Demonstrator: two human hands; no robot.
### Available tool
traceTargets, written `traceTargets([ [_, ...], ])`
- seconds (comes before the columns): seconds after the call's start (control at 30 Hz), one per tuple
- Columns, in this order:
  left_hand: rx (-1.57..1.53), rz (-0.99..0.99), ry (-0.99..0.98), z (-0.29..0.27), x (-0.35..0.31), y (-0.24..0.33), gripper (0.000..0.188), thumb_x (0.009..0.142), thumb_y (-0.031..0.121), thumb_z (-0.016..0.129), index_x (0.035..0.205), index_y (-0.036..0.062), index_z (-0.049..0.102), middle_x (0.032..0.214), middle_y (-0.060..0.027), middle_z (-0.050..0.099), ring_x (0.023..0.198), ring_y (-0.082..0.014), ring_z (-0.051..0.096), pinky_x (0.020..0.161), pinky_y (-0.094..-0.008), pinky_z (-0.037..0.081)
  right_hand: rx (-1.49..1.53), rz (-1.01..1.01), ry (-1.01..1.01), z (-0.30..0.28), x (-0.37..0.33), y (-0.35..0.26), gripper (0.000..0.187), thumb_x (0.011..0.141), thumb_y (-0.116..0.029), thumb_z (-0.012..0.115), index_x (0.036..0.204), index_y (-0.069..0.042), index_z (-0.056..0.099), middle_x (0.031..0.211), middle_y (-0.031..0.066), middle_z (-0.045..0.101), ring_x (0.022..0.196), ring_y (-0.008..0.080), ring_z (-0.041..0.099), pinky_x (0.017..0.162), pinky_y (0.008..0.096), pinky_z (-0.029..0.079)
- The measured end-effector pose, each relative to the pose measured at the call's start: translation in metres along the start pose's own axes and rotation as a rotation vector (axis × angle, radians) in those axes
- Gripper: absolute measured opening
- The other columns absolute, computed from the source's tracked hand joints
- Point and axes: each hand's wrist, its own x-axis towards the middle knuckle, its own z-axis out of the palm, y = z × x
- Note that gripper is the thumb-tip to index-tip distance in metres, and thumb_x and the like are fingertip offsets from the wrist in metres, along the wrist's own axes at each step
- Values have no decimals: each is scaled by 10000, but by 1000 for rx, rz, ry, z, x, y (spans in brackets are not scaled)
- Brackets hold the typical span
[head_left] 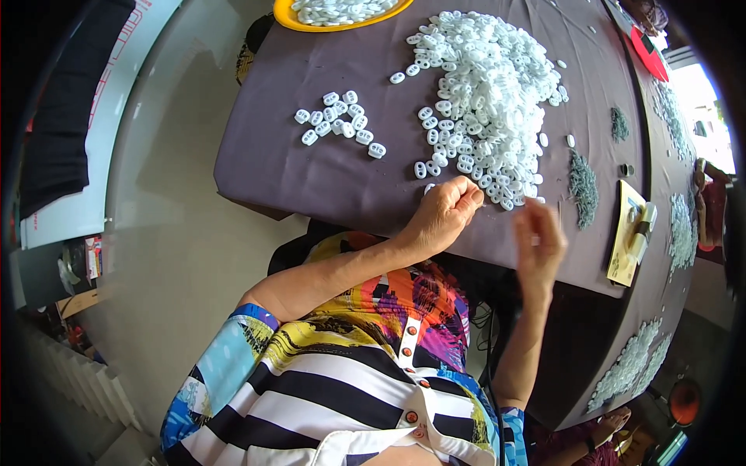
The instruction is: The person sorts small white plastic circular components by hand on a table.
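Observation:
At the table's near edge my left hand [449, 211] is closed in a pinch, knuckles up. Whatever lies between its fingertips is hidden. To its right my right hand [538, 239] is raised and smeared by motion, so its fingers cannot be read. Just beyond both hands spreads a large heap of small white oval pieces with two holes [497, 93], which look like cord stoppers. A smaller loose group of the same pieces [334, 120] lies to the left on the dark tablecloth [272, 171]. Right of the heap is a small pile of thin grey-green bits [583, 186].
A yellow tray [342, 26] of white pieces stands at the far left. On the right lie a yellow card [622, 241] with a white tube-like item [642, 233] and a small dark ring [626, 169]. A person's arm [598, 435] shows at lower right, beside another pile [629, 365].

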Motion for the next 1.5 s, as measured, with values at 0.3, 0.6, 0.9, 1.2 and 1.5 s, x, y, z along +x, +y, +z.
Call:
traceTargets([
  [0.3, -126, -164, -51, -2, -13, 8, 189, 945, 201, 450, 841, 60, 521, 518, 41, 427, 367, -23, 336, 335, -180, 254, 499, 126, -59, 49, -17, 2, 90, 808, 43, 600, 897, 31, 589, 831, 46, 602, 691, 88, 562, 606, 218, 466],
  [0.6, 293, 69, 29, -21, 0, 9, 163, 914, 154, 503, 823, 40, 575, 561, 36, 478, 461, -25, 401, 413, -192, 316, 36, -149, 48, 48, -3, 9, 39, 816, 2, 574, 855, 0, 570, 700, 39, 573, 582, 91, 533, 514, 225, 427],
  [0.9, 760, 326, 213, -47, 42, 9, 88, 793, 102, 594, 772, 16, 594, 693, -145, 618, 622, -300, 609, 556, -365, 460, 227, 34, 68, 49, -2, 16, 28, 850, -27, 557, 867, -17, 577, 670, 0, 544, 524, 47, 478, 468, 193, 390],
  [1.2, 1086, 403, 163, -14, 63, 22, 135, 719, 164, 682, 827, 82, 672, 724, -59, 598, 608, -207, 602, 585, -336, 478, 173, -25, 75, 47, -3, 13, 65, 771, 7, 595, 827, -15, 571, 720, 93, 564, 581, 203, 542, 540, 291, 432],
  [1.5, 1181, 407, 93, -12, 75, 23, 158, 703, 170, 698, 838, 99, 657, 721, -65, 588, 654, -232, 599, 591, -347, 470, 139, -104, 98, 47, -2, 16, 48, 796, 0, 591, 840, -13, 574, 696, 52, 555, 556, 117, 506, 521, 241, 406],
])
